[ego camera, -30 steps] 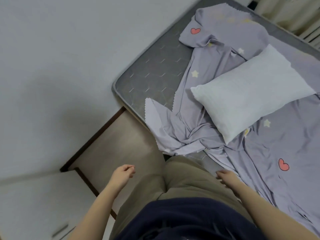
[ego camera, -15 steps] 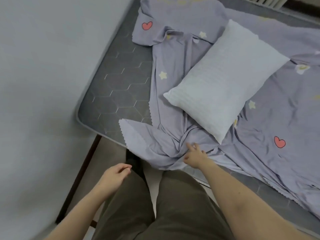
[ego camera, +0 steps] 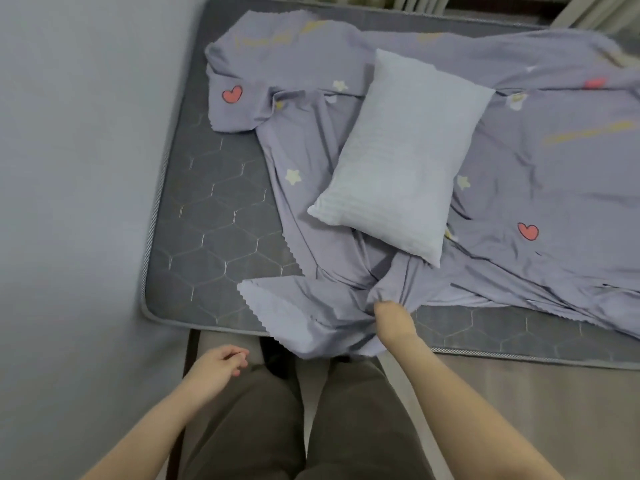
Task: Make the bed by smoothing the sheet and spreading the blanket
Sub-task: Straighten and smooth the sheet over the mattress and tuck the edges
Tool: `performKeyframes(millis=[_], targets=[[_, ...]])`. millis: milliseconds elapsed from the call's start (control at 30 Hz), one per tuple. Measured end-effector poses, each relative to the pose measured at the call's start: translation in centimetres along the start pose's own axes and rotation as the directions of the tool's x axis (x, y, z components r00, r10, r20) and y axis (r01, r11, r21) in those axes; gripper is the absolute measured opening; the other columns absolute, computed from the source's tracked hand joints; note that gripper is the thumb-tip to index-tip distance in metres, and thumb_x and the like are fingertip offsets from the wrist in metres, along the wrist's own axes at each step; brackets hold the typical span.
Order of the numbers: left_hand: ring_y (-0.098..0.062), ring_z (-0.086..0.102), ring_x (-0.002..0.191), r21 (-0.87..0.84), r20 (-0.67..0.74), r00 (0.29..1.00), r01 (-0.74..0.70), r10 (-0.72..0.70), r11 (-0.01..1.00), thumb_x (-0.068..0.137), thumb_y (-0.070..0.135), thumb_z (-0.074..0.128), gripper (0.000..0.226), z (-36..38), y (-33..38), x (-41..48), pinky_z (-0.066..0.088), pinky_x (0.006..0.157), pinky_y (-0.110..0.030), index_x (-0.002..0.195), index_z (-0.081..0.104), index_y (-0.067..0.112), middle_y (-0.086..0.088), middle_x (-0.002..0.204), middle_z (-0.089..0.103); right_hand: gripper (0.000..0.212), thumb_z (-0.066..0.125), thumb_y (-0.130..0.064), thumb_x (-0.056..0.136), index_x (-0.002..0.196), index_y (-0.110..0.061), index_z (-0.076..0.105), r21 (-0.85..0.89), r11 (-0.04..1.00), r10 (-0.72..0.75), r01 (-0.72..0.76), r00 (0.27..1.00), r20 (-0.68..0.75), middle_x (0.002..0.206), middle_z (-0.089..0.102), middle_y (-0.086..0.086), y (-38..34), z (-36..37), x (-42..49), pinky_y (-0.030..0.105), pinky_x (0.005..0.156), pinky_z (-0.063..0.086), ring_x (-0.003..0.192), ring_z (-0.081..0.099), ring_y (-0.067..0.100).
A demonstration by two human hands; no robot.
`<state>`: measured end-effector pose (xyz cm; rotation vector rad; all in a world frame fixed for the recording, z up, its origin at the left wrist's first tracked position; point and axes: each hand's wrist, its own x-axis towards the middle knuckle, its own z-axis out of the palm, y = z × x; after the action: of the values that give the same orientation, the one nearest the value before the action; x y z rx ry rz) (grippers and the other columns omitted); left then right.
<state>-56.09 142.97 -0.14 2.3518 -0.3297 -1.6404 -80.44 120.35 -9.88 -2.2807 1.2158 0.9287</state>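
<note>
Observed lilac sheet [ego camera: 554, 174] rumpled across mattress [ego camera: 214, 209], long axis left to right, zigzag-edged corner pointing left at near edge. Recorded right hand [ego camera: 393, 318] gripping bunched fabric there. Logged left hand [ego camera: 216, 367] loosely curled, empty, above thigh.

A single head-worn view looks steeply down and slightly forward from standing height. The person's legs [ego camera: 311, 427] fill the lower middle of the frame, close under the lens, and both forearms rise from the bottom edge to the left hand [ego camera: 218, 367] and the right hand [ego camera: 393, 320]. The mattress [ego camera: 214, 216] corner sits centre left, against the wall [ego camera: 69, 168] along the left side. The pillow [ego camera: 398, 161] lies just above centre. The sheet [ego camera: 554, 188] runs off the right edge, and curtains [ego camera: 588, 10] just show at the top. The wide lens bows the mattress edges.
</note>
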Motion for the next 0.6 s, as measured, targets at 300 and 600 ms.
performKeyframes(millis=[300,600], targets=[[-0.022,0.064,0.104,-0.368,0.299,0.951,0.192,-0.080,0.910,0.093,0.054,0.050,0.051,3.7,3.9,0.6,0.051,0.090,-0.041,0.115,0.061,0.009,-0.008,0.119,0.066,0.018,0.052,-0.015,0.094,0.098,-0.004,0.066,0.438,0.848,-0.214,0.298,0.949,-0.231,0.107,0.057,0.014,-5.7,-5.8,-10.0,0.030,0.088,0.036,0.105,0.051,0.026],[-0.029,0.061,0.086,-0.794,0.259,0.966,0.218,-0.008,0.568,0.100,0.013,0.044,0.040,2.8,8.1,1.2,0.050,0.074,-0.038,0.133,0.048,-0.008,-0.022,0.104,0.065,0.027,0.045,-0.027,0.098,0.077,-0.039,0.031,0.522,0.729,-0.248,0.442,0.882,-0.401,0.063,0.046,-0.011,-7.9,-9.5,-15.7,0.033,0.061,0.036,0.065,0.043,0.009]])
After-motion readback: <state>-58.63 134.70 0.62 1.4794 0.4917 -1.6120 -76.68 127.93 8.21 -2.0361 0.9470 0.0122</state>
